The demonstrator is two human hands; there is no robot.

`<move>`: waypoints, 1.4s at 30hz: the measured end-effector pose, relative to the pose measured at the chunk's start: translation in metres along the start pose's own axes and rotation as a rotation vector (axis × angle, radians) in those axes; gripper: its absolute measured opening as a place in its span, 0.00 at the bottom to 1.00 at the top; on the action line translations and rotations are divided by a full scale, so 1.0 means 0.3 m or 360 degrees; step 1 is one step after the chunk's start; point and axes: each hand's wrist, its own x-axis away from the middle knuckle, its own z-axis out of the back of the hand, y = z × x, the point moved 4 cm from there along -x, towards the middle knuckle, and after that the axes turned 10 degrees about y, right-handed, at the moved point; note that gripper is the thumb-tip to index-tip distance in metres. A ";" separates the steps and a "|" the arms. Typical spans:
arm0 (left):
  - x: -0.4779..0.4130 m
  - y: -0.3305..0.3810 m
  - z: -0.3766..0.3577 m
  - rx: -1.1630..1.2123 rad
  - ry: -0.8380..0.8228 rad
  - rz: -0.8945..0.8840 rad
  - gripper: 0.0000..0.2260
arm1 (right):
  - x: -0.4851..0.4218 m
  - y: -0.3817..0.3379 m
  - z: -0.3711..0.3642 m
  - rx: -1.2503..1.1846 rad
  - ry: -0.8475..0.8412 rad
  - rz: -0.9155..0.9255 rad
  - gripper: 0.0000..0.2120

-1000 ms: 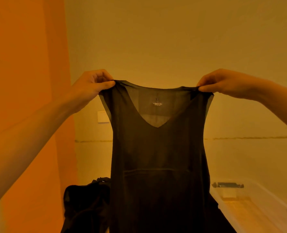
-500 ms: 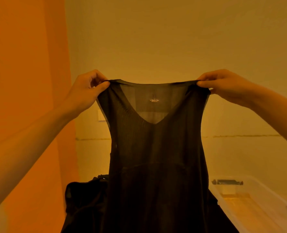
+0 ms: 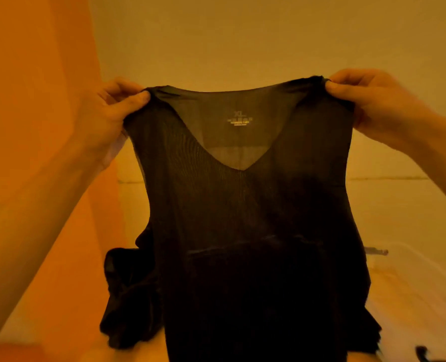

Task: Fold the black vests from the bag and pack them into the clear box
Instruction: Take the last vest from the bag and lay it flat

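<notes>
A sheer black V-neck vest [image 3: 255, 218] hangs spread out in front of me, its size label showing inside the neckline. My left hand [image 3: 112, 113] pinches its left shoulder strap. My right hand [image 3: 365, 97] pinches the right strap at the same height. Behind the vest's lower left lies a dark bundle, the black bag [image 3: 130, 301] or more vests; I cannot tell which. At the right, the clear box [image 3: 412, 278] is partly hidden by the vest and blurred.
An orange wall [image 3: 33, 100] stands close on the left and a pale wall [image 3: 242, 35] fills the back. A small dark object [image 3: 425, 354] shows at the bottom right edge. The surface below is pale.
The vest and both hands now appear closer and lower in view, with my hands spread slightly wider. More of the dark bundle at the lower left is showing.
</notes>
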 end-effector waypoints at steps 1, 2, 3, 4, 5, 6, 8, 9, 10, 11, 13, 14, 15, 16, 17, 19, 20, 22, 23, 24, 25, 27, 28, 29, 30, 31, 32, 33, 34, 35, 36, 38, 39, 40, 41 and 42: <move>-0.007 -0.058 -0.019 -0.0154 -0.0035 0.0012 0.08 | -0.023 0.063 -0.016 0.0088 -0.0007 -0.0076 0.07; -0.012 -0.126 -0.044 -0.0341 -0.0088 0.0020 0.08 | -0.047 0.135 -0.033 0.0184 -0.0026 -0.0152 0.07; -0.015 -0.212 -0.073 -0.0510 -0.0135 0.0057 0.07 | -0.072 0.219 -0.050 0.0273 -0.0047 -0.0231 0.06; -0.017 -0.306 -0.100 -0.0639 -0.0161 0.0109 0.06 | -0.097 0.309 -0.066 0.0349 -0.0059 -0.0314 0.06; -0.016 -0.407 -0.125 -0.0739 -0.0161 0.0162 0.05 | -0.120 0.404 -0.080 0.0419 -0.0062 -0.0396 0.06; -0.014 -0.505 -0.152 -0.0820 -0.0149 0.0208 0.03 | -0.141 0.503 -0.094 0.0483 -0.0058 -0.0475 0.06; 0.000 -0.712 -0.201 -0.0958 -0.0129 0.0296 0.02 | -0.170 0.716 -0.127 0.0619 -0.0051 -0.0630 0.06; 0.010 -0.816 -0.222 -0.1018 -0.0137 0.0339 0.03 | -0.179 0.822 -0.145 0.0688 -0.0042 -0.0694 0.06; 0.022 -0.911 -0.240 -0.1082 -0.0145 0.0377 0.04 | -0.189 0.922 -0.163 0.0748 -0.0031 -0.0740 0.05; 0.037 -1.004 -0.256 -0.1157 -0.0151 0.0413 0.05 | -0.196 1.019 -0.181 0.0797 -0.0018 -0.0778 0.05; 0.065 -1.174 -0.281 -0.1273 -0.0135 0.0480 0.06 | -0.209 1.203 -0.215 0.0886 0.0015 -0.0853 0.05; 0.080 -1.249 -0.291 -0.1309 -0.0119 0.0516 0.06 | -0.216 1.287 -0.233 0.0928 0.0017 -0.0883 0.05; 0.098 -1.323 -0.300 -0.1350 -0.0110 0.0555 0.06 | -0.217 1.366 -0.252 0.0973 0.0013 -0.0908 0.05; 0.116 -1.393 -0.309 -0.1396 -0.0101 0.0592 0.06 | -0.220 1.436 -0.270 0.1020 0.0003 -0.0925 0.05; 0.135 -1.460 -0.315 -0.1431 -0.0091 0.0636 0.06 | -0.221 1.501 -0.287 0.1062 -0.0006 -0.0937 0.05; 0.179 -1.575 -0.328 -0.1450 -0.0062 0.0719 0.06 | -0.219 1.607 -0.313 0.1149 -0.0020 -0.0939 0.06; 0.198 -1.624 -0.332 -0.1452 -0.0045 0.0747 0.07 | -0.217 1.649 -0.324 0.1192 -0.0029 -0.0930 0.06; 0.224 -1.714 -0.341 -0.1462 -0.0024 0.0771 0.07 | -0.222 1.728 -0.333 0.1271 -0.0019 -0.0912 0.07; 0.232 -1.755 -0.344 -0.1458 -0.0007 0.0782 0.08 | -0.225 1.763 -0.333 0.1311 -0.0011 -0.0903 0.08; 0.237 -1.792 -0.348 -0.1448 0.0017 0.0786 0.08 | -0.226 1.793 -0.333 0.1346 -0.0003 -0.0897 0.08; 0.242 -1.823 -0.352 -0.1433 0.0041 0.0788 0.08 | -0.227 1.820 -0.332 0.1370 0.0008 -0.0898 0.08; 0.246 -1.879 -0.361 -0.1399 0.0069 0.0784 0.08 | -0.234 1.866 -0.330 0.1396 0.0041 -0.0898 0.08; 0.247 -1.906 -0.365 -0.1382 0.0069 0.0789 0.08 | -0.238 1.883 -0.328 0.1412 0.0060 -0.0896 0.08; 0.247 -1.933 -0.368 -0.1370 0.0066 0.0805 0.07 | -0.243 1.897 -0.327 0.1432 0.0068 -0.0893 0.08; 0.249 -1.956 -0.372 -0.1360 0.0061 0.0819 0.07 | -0.245 1.910 -0.329 0.1453 0.0064 -0.0891 0.08; 0.257 -1.976 -0.377 -0.1354 0.0052 0.0833 0.07 | -0.243 1.923 -0.333 0.1479 0.0044 -0.0892 0.09; 0.270 -1.989 -0.384 -0.1357 0.0037 0.0839 0.08 | -0.235 1.933 -0.341 0.1525 0.0001 -0.0890 0.09; 0.292 -1.989 -0.392 -0.1384 0.0004 0.0829 0.11 | -0.219 1.940 -0.354 0.1582 -0.0052 -0.0870 0.11; 0.325 -1.972 -0.404 -0.1436 -0.0055 0.0791 0.13 | -0.195 1.938 -0.372 0.1621 -0.0098 -0.0824 0.14; 0.365 -1.944 -0.415 -0.1492 -0.0147 0.0736 0.14 | -0.162 1.925 -0.397 0.1618 -0.0135 -0.0762 0.15; 0.412 -1.904 -0.429 -0.1514 -0.0262 0.0683 0.14 | -0.116 1.902 -0.425 0.1577 -0.0177 -0.0718 0.15; 0.533 -1.794 -0.442 -0.1505 -0.0556 0.0639 0.16 | 0.014 1.829 -0.484 0.1457 -0.0334 -0.0687 0.12; 0.599 -1.729 -0.441 -0.1533 -0.0725 0.0607 0.18 | 0.096 1.782 -0.510 0.1423 -0.0437 -0.0680 0.11; 0.668 -1.657 -0.434 -0.1595 -0.0881 0.0574 0.20 | 0.187 1.729 -0.528 0.1432 -0.0536 -0.0668 0.11; 0.735 -1.584 -0.416 -0.1677 -0.1004 0.0565 0.24 | 0.281 1.677 -0.540 0.1460 -0.0617 -0.0661 0.13; 0.795 -1.510 -0.394 -0.1753 -0.1096 0.0592 0.27 | 0.376 1.627 -0.544 0.1490 -0.0668 -0.0679 0.16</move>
